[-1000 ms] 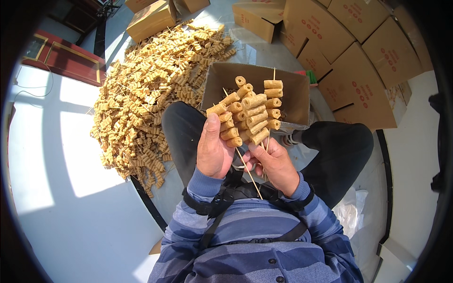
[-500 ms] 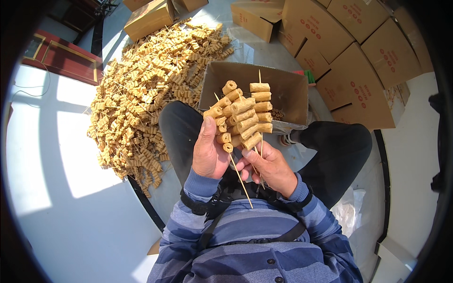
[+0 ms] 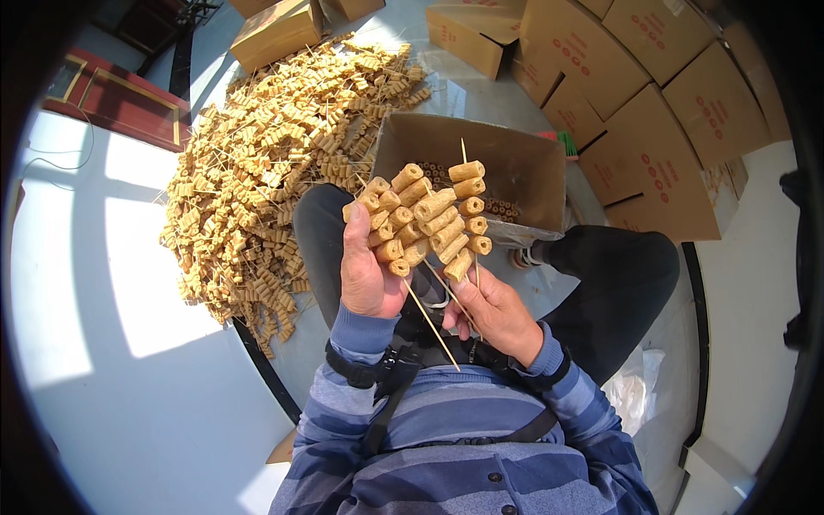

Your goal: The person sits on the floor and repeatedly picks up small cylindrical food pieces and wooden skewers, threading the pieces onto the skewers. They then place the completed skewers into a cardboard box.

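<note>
Between my hands, above my lap, is a bunch of skewers (image 3: 438, 225) threaded with short, golden-brown hollow rolls. My left hand (image 3: 371, 273) is closed round the left side of the bunch, thumb up along the outer rolls; one bare stick end slants down below it. My right hand (image 3: 496, 316) pinches the bare lower sticks of the right-hand skewers, with their rolls standing above the fingers. Just beyond the bunch stands an open cardboard box (image 3: 536, 176), with more skewered rolls lying in its bottom, partly hidden by the bunch.
A large heap of the same skewers (image 3: 257, 172) covers the floor to the left. Closed cartons (image 3: 652, 163) are stacked at the right, and more boxes (image 3: 276, 36) stand at the back. A green brush-like thing (image 3: 566, 142) lies beside the open box. Clear plastic (image 3: 637, 390) lies at my right.
The skewers have spread and tilted in my hands, the left-hand ones leaning further left. My left hand has shifted slightly left and down. Both hands keep their hold.
</note>
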Demonstrator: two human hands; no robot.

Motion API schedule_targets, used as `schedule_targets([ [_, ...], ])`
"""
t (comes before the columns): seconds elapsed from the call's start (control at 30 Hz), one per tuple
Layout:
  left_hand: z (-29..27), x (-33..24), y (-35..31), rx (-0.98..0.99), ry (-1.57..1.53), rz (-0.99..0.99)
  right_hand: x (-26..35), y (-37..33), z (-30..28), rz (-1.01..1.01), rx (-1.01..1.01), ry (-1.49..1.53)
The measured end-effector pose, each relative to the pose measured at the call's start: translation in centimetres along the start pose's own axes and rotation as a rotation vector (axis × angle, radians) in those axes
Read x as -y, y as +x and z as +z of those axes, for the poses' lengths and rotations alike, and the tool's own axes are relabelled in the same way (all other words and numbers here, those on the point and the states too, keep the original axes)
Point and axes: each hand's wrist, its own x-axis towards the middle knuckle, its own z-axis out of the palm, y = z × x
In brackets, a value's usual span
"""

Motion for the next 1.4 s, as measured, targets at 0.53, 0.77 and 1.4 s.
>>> schedule_targets([
  [0.53,-0.6,0.6,0.9,-0.016,-0.098,-0.065,-0.2,-0.2,0.0,-0.033,0.039,-0.107],
  [0.77,-1.6,-0.7,1.8,-0.11,-0.111,0.033,-0.3,-0.6,-0.3,-0.038,-0.036,-0.029],
  [1.4,-0.1,0.5,0.3,0.063,0.256,0.236,4.8,0.6,-1.3,-0.228,-0.314,-0.308],
])
